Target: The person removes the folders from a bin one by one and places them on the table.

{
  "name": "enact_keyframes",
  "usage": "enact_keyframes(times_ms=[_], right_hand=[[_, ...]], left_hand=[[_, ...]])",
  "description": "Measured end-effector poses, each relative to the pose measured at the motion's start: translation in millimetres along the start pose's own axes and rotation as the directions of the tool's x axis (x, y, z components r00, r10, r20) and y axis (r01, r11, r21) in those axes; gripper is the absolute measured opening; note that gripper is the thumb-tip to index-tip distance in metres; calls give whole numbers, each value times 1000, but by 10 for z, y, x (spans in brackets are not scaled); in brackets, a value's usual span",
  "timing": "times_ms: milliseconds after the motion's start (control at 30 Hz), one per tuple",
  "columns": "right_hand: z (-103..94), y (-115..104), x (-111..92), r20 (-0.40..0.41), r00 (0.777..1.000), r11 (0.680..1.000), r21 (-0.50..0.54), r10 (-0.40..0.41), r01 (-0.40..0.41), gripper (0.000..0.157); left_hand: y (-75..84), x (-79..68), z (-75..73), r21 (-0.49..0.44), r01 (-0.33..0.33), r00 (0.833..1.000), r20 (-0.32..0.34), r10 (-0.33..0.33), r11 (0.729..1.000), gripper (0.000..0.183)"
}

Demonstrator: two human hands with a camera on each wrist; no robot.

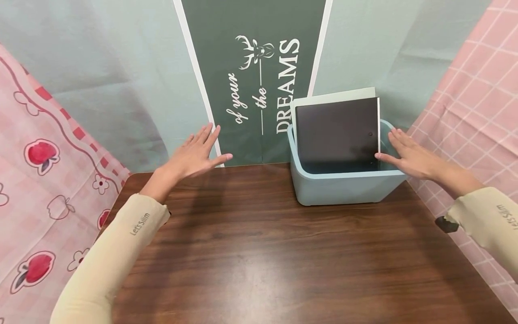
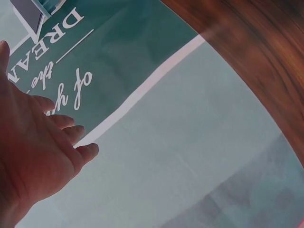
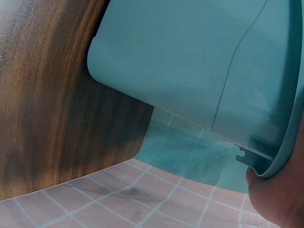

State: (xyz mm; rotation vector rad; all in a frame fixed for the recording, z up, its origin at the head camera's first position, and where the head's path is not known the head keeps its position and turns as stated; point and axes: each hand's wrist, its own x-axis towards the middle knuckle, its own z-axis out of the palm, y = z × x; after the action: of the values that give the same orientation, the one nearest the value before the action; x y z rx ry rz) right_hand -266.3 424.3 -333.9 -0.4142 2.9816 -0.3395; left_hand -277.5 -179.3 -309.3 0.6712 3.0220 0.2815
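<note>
A light blue plastic bin (image 1: 340,189) stands at the table's far right edge. In it, leaning upright, are a flat dark tablet-like panel (image 1: 337,135) with a pale edge and a whitish sheet or board (image 1: 336,98) behind it. My right hand (image 1: 413,155) is at the bin's right end, fingers straight and thumb towards the dark panel's edge. In the right wrist view the right hand (image 3: 282,190) is beside the bin's rim corner; whether it touches is hard to tell. My left hand (image 1: 192,153) hovers over the far left table edge, fingers spread, holding nothing.
The brown wood-grain table (image 1: 259,252) reaches to a hanging grey-green cloth (image 1: 121,90) with white lettering on its dark middle band. A pink fruit-print curtain (image 1: 40,189) borders the left side, a pink checked one (image 1: 477,103) the right.
</note>
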Motion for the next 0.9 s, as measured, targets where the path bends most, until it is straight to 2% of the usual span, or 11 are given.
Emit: enact_keyframes(times_ms=[367, 667, 900], right_hand=[[7, 17, -8, -11, 1000, 1000, -12, -4, 4, 94], [0, 2, -4, -13, 1000, 1000, -30, 6, -6, 93], [1, 2, -3, -21, 1000, 1000, -21, 6, -7, 94]], left_hand=[[92, 97, 94, -24, -32, 999, -38, 31, 999, 102], [254, 189, 105, -69, -57, 997, -49, 54, 996, 102], [380, 304, 133, -100, -105, 991, -96, 96, 989, 99]])
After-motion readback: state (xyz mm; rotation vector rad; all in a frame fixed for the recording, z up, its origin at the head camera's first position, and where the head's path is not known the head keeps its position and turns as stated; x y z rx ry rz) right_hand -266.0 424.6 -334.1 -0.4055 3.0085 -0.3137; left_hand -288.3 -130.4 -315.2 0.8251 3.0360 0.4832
